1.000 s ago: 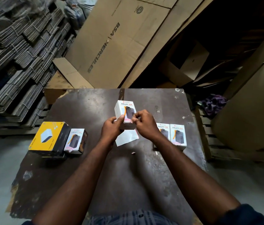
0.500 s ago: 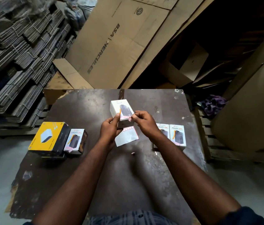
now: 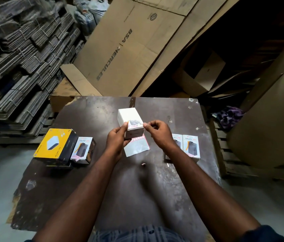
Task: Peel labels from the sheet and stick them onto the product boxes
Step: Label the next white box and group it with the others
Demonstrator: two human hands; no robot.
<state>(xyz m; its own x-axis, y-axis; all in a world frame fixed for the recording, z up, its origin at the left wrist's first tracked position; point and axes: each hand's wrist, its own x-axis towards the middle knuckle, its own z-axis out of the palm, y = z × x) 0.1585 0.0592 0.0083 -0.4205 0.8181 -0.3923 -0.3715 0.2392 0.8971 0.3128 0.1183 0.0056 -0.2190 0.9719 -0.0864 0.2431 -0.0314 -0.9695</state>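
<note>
While the left hand (image 3: pixel 118 140) grips the white product box (image 3: pixel 126 114),
the right hand (image 3: pixel 159 133) pinches the right edge of its label (image 3: pixel 135 123); the label sheet (image 3: pixel 137 147) lies beneath.

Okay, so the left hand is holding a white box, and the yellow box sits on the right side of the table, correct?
Not quite. The head view shows the yellow box on the left side of the table. The left hand does hold the white box.

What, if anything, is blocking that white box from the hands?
Nothing visible. The left hand grips the white box and the right hand pinches its right edge. The label sheet lies underneath, on the table.
</note>
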